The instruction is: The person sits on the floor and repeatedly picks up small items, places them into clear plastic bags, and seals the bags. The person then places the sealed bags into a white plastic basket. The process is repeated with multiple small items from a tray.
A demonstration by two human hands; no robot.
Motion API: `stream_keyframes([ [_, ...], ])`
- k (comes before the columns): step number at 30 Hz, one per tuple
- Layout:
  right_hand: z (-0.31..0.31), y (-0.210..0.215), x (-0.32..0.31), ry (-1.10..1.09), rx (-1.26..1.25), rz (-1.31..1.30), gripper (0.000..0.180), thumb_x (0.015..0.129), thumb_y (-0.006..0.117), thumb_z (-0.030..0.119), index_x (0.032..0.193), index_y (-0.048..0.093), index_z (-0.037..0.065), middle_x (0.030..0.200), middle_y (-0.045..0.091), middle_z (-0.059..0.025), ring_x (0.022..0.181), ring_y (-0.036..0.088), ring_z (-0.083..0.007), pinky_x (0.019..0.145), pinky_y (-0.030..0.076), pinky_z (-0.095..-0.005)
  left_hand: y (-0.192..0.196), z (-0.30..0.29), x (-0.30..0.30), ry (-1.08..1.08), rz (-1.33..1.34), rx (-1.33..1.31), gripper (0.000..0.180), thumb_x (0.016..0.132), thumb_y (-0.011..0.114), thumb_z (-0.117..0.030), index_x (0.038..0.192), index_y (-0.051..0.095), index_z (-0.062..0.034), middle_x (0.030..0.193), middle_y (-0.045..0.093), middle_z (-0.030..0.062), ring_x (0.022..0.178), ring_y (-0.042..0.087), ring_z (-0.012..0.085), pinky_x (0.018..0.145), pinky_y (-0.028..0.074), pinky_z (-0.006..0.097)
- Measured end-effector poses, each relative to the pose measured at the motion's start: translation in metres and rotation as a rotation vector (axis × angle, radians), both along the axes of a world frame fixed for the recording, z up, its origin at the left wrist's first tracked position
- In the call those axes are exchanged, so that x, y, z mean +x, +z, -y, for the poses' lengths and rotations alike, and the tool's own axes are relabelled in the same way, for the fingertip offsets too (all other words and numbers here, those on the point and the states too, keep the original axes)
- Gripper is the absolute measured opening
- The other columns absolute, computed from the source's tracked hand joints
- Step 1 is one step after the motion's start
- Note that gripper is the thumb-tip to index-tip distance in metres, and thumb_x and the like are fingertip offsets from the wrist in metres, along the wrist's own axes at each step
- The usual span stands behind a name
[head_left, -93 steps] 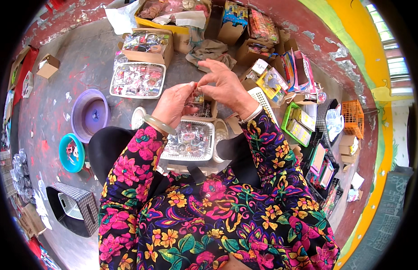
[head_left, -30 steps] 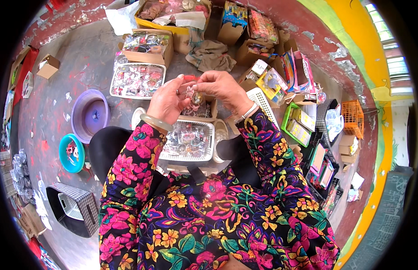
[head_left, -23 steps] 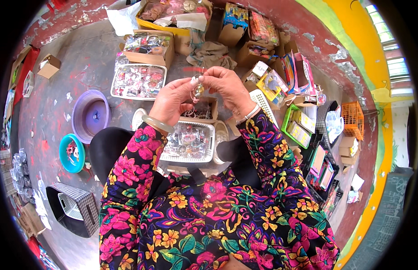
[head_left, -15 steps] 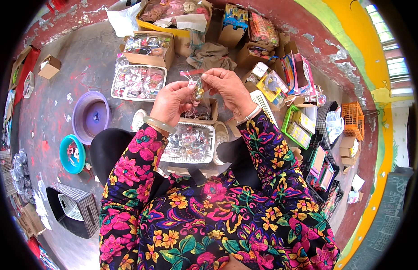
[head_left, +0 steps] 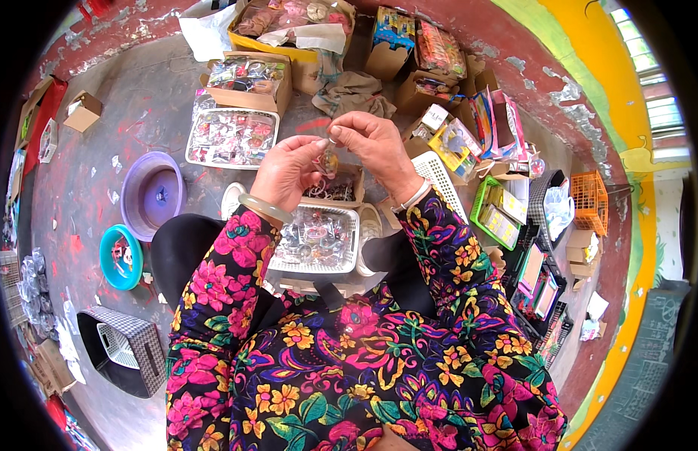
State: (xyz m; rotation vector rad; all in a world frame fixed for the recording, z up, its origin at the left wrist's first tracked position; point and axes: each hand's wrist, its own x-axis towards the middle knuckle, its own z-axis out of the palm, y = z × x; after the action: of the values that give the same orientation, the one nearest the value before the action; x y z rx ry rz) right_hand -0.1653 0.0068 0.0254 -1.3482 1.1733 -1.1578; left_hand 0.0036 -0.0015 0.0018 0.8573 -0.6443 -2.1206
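Above the gap between my knees, my left hand (head_left: pixel 280 171) and my right hand (head_left: pixel 380 150) meet at a small clear plastic bag (head_left: pixel 328 162) with a red strip at its top. Colourful trinkets show inside it; their exact kind is too small to tell. Thumb and fingers of the left pinch the bag's side, while the right pinches close to its upper edge. Fingers partly cover the bag. Below the hands stand a small cardboard box (head_left: pixel 356 192) and a white plastic basket (head_left: pixel 354 244) filled with clear-bagged small items.
Another white basket (head_left: pixel 227 164) of bagged goods sits ahead left, near open cartons (head_left: pixel 247 100). A purple basin (head_left: pixel 127 203), a teal basin (head_left: pixel 107 264) and a checked bin (head_left: pixel 150 353) stand left. Green (head_left: pixel 478 199) and orange crates (head_left: pixel 589 197) line the right.
My right hand has shifted slightly left, its fingers now closer to the left hand's at the bag's top. The bag and trinkets are more covered by fingers.
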Motion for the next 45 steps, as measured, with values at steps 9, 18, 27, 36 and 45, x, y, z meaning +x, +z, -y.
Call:
stream_keyframes([
  [9, -0.001, 0.002, -0.005, 0.024, 0.122, 0.018, 0.014, 0.081, 0.064, 0.015, 0.088, 0.063, 0.003, 0.08, 0.06, 0.0014, 0.073, 0.052, -0.0049, 0.064, 0.041, -0.0193, 0.006, -0.003, -0.003, 0.1, 0.118, -0.13, 0.014, 0.085, 0.058, -0.012, 0.096, 0.06, -0.0034, 0.082, 0.063, 0.0012, 0.066, 0.059, 0.0071, 0.051, 0.047, 0.016],
  [18, 0.0, 0.002, -0.009, -0.037, 0.222, 0.205, 0.012, 0.083, 0.062, 0.017, 0.085, 0.064, 0.005, 0.072, 0.061, 0.0015, 0.066, 0.054, -0.0051, 0.058, 0.04, -0.0191, 0.015, -0.001, -0.001, 0.085, 0.07, -0.102, 0.018, 0.088, 0.054, -0.016, 0.099, 0.06, -0.0028, 0.081, 0.062, 0.0001, 0.065, 0.058, 0.0047, 0.049, 0.045, 0.015],
  [27, -0.001, -0.001, -0.012, 0.101, 0.392, 0.072, 0.015, 0.083, 0.063, 0.02, 0.085, 0.063, 0.005, 0.073, 0.061, 0.0005, 0.064, 0.053, -0.0043, 0.055, 0.039, -0.0187, 0.014, 0.004, 0.003, 0.214, 0.108, -0.091, 0.021, 0.089, 0.054, -0.019, 0.102, 0.059, -0.0035, 0.079, 0.06, -0.0017, 0.063, 0.055, 0.0037, 0.047, 0.042, 0.014],
  [36, -0.001, 0.0, -0.004, 0.006, 0.269, 0.18, 0.011, 0.084, 0.059, 0.017, 0.084, 0.062, 0.006, 0.074, 0.06, 0.0035, 0.067, 0.051, -0.0032, 0.058, 0.039, -0.0198, 0.011, 0.002, 0.004, -0.039, 0.044, 0.024, 0.016, 0.086, 0.058, -0.022, 0.096, 0.058, -0.0083, 0.085, 0.061, -0.001, 0.079, 0.057, 0.0065, 0.047, 0.033, 0.014],
  [45, 0.002, -0.002, -0.004, 0.035, 0.317, 0.251, 0.016, 0.083, 0.062, 0.022, 0.091, 0.063, 0.009, 0.08, 0.061, 0.0031, 0.072, 0.052, -0.0043, 0.06, 0.039, -0.0206, 0.008, 0.003, 0.001, 0.071, 0.153, -0.164, 0.011, 0.081, 0.063, -0.01, 0.086, 0.054, -0.0105, 0.082, 0.059, -0.0031, 0.076, 0.056, 0.005, 0.052, 0.036, 0.016],
])
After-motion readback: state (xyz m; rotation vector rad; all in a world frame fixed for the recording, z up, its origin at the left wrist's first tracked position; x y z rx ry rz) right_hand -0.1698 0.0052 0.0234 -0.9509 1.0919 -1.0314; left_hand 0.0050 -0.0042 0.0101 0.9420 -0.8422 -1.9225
